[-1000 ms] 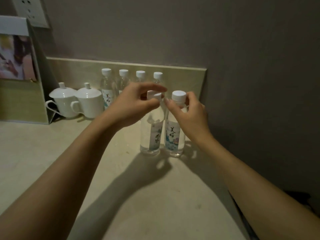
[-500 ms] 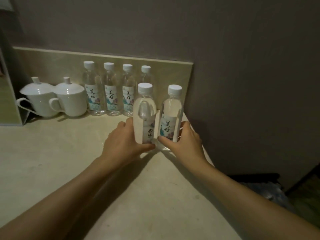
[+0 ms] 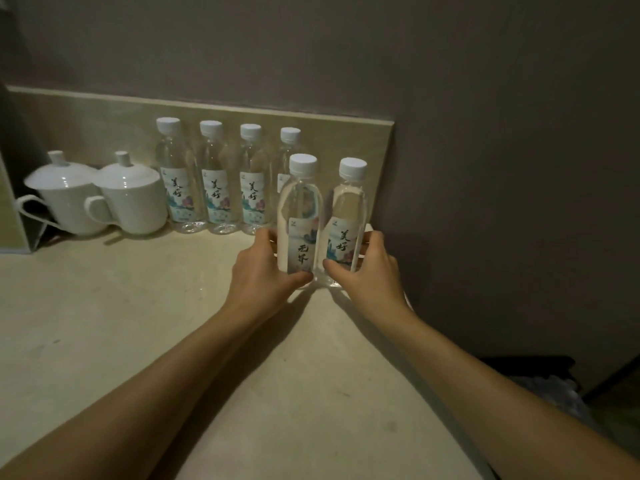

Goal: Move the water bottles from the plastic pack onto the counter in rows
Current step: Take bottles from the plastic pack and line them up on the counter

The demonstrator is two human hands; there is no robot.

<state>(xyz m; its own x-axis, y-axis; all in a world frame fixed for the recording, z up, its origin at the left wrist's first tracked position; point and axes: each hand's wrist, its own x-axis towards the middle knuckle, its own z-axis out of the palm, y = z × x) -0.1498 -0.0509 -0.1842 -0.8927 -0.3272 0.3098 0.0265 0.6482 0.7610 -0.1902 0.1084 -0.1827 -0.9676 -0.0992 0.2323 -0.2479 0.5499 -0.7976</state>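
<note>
Standing at the far left of the beige bench (image 3: 104,323), 2 white lidded cups (image 3: 100,194) sit side by side. Next, a back row of 4 water bottles (image 3: 221,178) lines the low backsplash. In front of that row's right end, 2 more bottles stand upright and close together. The left hand (image 3: 266,271) has its fingers wrapped around the front left bottle (image 3: 300,216); the right hand (image 3: 367,268) likewise grips the front right bottle (image 3: 348,220). A dim plastic pack (image 3: 540,389) lies below the bench's right edge.
</note>
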